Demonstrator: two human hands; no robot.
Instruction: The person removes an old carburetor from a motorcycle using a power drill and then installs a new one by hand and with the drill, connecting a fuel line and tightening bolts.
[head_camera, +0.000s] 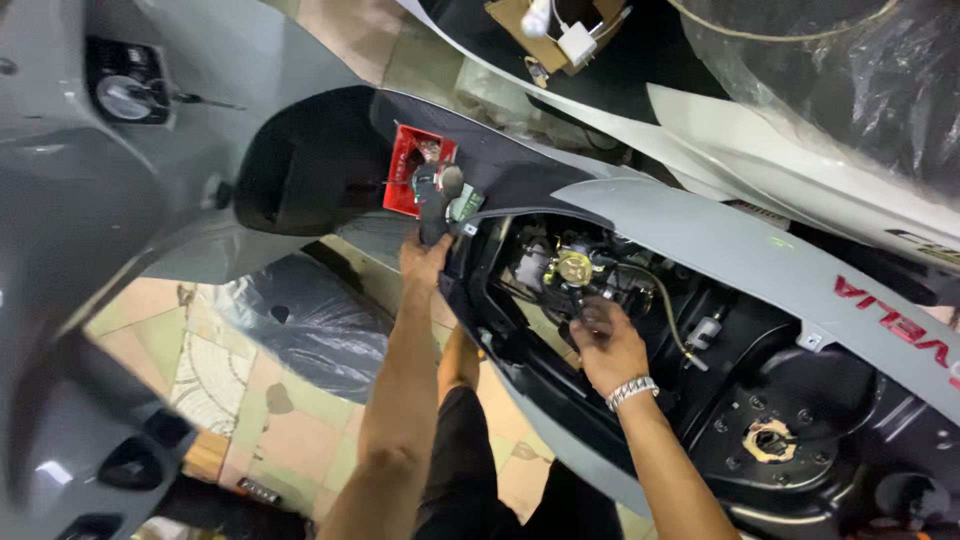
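The right hand (605, 345), wearing a silver bracelet (632, 390), is curling its fingers loosely over black engine parts inside the open scooter body (760, 260); whether it is gripping anything cannot be told. At its eleven o'clock the round brass-coloured cap (574, 267) is facing upward. Further out, at ten o'clock, the left hand (423, 262) is clasping a dark tool (432, 205), its long axis pointing toward twelve, beside a red tray (412, 168).

Dim indoor light from above, deep shadow in the engine bay, blurred left edge, soft glare on plastic wrap.
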